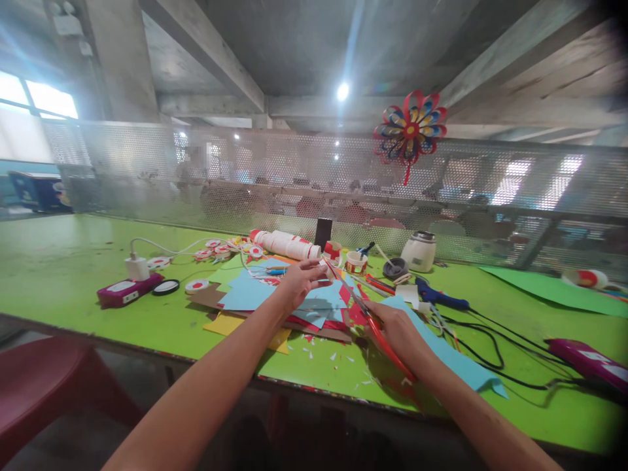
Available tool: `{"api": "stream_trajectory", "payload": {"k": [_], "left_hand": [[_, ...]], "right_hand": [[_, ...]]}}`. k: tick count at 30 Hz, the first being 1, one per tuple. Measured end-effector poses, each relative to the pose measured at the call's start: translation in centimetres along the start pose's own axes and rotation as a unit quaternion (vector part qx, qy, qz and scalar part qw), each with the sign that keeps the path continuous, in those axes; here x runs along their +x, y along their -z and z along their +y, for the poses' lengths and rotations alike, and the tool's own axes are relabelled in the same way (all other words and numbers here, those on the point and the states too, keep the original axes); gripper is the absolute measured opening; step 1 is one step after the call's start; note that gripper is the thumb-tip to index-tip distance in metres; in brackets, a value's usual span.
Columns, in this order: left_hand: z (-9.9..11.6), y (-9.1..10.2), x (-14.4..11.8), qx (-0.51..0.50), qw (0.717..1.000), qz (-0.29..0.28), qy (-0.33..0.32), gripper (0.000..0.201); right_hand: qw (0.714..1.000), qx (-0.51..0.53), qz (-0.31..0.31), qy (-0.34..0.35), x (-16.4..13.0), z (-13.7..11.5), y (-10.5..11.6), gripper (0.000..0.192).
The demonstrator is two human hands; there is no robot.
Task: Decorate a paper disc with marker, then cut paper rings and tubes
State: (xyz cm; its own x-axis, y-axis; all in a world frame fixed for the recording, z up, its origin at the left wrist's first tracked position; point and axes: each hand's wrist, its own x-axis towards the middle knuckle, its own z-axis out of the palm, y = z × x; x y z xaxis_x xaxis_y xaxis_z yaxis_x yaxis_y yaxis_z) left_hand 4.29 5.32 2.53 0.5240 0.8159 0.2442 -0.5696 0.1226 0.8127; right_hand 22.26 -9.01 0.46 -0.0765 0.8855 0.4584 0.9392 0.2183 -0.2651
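My right hand (397,330) is closed around the orange-red handles of a pair of scissors (354,297), whose blades point up and to the left. The blade tips are close to the fingers of my left hand (305,282). Between those fingertips my left hand pinches a small white and red piece of paper (326,264), partly hidden. Beneath both hands lie light blue paper sheets (250,293), over brown cardboard (209,298) and yellow paper (220,325). White and red paper scraps (333,356) are scattered on the green table (304,373) nearer to me.
At the left stands a purple power strip (122,292) with a white plug. A blue glue gun (441,296) and its cable lie to the right. Behind are paper rolls (289,244), a phone (323,233) and a white jar (418,252). A perforated metal screen (294,170) bounds the table.
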Motion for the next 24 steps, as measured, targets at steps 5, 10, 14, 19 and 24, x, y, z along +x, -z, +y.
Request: {"api": "stream_trajectory", "payload": {"k": [5,10,14,19,24], "left_hand": [[-0.19,0.0,0.0,0.0,1.0,0.006,0.003,0.024],[-0.24,-0.07,-0.07,-0.001,1.0,0.001,-0.001,0.024],[0.0,-0.07,-0.07,-0.003,1.0,0.003,-0.005,0.023],[-0.04,0.27,0.16,0.0,1.0,0.013,-0.008,0.022],[-0.34,0.39,0.2,0.001,1.0,0.003,-0.012,0.026]], "right_hand": [[1.0,0.007,-0.003,-0.002,-0.08,-0.03,0.0,0.036],[1.0,0.009,0.004,-0.007,-0.22,-0.19,0.12,0.035],[1.0,0.009,0.002,-0.006,-0.1,-0.04,0.1,0.035],[1.0,0.011,-0.002,-0.004,-0.01,-0.01,-0.02,0.04],[1.0,0.014,-0.005,-0.009,0.04,-0.12,0.0,0.04]]}}
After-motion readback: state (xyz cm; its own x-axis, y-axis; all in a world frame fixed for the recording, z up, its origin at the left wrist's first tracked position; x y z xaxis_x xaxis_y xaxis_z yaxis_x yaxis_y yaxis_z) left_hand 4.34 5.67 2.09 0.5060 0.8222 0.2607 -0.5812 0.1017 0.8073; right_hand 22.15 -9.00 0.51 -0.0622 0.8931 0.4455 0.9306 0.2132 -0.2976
